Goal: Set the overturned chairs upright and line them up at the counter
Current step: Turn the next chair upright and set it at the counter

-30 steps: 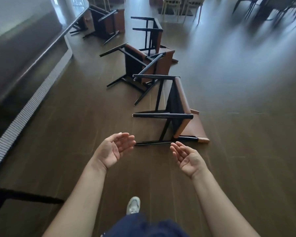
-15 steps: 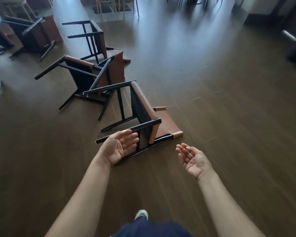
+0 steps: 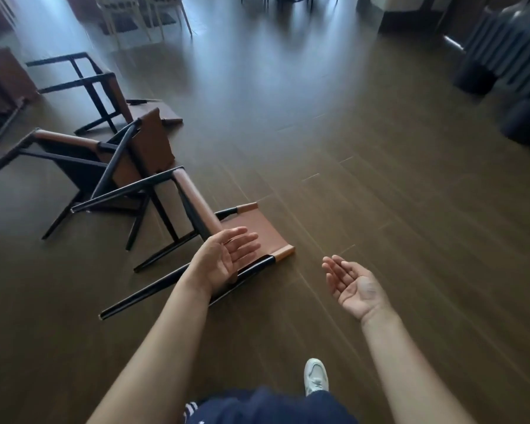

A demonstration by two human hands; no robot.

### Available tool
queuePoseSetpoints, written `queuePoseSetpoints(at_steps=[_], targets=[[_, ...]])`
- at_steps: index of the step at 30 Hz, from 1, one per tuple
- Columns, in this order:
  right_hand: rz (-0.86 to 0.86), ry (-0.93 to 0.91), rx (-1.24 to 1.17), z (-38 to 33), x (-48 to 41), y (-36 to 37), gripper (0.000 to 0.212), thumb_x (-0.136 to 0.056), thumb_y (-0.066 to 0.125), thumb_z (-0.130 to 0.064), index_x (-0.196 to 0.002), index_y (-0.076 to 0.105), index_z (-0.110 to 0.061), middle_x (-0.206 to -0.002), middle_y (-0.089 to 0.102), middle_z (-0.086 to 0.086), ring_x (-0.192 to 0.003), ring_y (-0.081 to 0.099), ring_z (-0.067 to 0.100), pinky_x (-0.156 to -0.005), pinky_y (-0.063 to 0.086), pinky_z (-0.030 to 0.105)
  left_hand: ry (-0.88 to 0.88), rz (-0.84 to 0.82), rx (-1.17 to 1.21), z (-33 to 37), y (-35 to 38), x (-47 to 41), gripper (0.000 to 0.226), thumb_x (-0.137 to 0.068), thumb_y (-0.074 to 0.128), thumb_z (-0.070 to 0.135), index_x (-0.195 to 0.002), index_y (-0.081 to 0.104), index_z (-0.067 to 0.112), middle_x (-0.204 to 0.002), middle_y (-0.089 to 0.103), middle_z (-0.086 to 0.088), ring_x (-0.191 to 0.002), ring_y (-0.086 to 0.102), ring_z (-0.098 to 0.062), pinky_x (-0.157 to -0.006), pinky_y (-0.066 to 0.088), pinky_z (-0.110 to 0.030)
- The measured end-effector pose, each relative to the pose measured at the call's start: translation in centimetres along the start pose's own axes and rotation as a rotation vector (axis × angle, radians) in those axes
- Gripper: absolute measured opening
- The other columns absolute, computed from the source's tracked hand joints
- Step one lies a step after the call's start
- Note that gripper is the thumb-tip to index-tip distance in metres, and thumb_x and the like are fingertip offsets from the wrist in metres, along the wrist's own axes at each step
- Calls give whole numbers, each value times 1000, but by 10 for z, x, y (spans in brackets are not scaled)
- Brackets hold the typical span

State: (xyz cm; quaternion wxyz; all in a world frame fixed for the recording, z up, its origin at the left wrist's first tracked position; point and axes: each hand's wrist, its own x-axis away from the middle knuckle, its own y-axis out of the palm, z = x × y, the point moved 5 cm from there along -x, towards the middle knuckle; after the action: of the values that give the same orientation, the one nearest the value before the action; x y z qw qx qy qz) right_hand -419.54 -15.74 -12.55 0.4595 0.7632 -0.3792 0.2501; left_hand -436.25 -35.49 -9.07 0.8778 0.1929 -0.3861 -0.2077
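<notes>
Both hands empty, fingers straight, left hand (image 3: 224, 258) above nearest overturned chair (image 3: 196, 215), right hand (image 3: 354, 284) beside it

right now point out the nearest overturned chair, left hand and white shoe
nearest overturned chair (image 3: 265, 225): head view, on its brown backrest
left hand (image 3: 222, 261): head view, on the palm
white shoe (image 3: 316, 375): head view, on its toe

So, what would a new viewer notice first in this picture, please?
First, the two open hands in the middle: the left hand is held over the nearest overturned chair, and the right hand is over the floor to its right. Behind that chair, at the left, a second overturned chair lies tipped, its black legs pointing left.
</notes>
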Motion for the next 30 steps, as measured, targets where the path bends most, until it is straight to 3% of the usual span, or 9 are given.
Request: queuePoseSetpoints(at_steps=[10,16,30], targets=[[-5,-2,115,-161,-63,-24,20,-96,44,-6,-96,64,-5,-78,76,9,-64,74,16,-52,57,21,23,17,55,-18,131,-93,20,-95,50,16,-106,63,6,-108,71,-15,-97,69,-30,-91,52,-40],[-11,9,113,-219,-107,-22,21,-96,44,-6,-97,64,-5,-80,76,9,-66,74,17,-53,57,21,32,44,70,-7,169,-146,21,-96,49,15,-108,63,5,-107,72,-15,-92,71,-28,-91,52,-40],[-60,41,159,-346,-264,82,22,-97,43,-6,-96,64,-5,-79,76,9,-65,74,17,-52,57,21,216,175,213,99,229,-312,20,-97,46,17,-96,63,6,-91,74,-11,-81,73,-24,-75,59,-34]])
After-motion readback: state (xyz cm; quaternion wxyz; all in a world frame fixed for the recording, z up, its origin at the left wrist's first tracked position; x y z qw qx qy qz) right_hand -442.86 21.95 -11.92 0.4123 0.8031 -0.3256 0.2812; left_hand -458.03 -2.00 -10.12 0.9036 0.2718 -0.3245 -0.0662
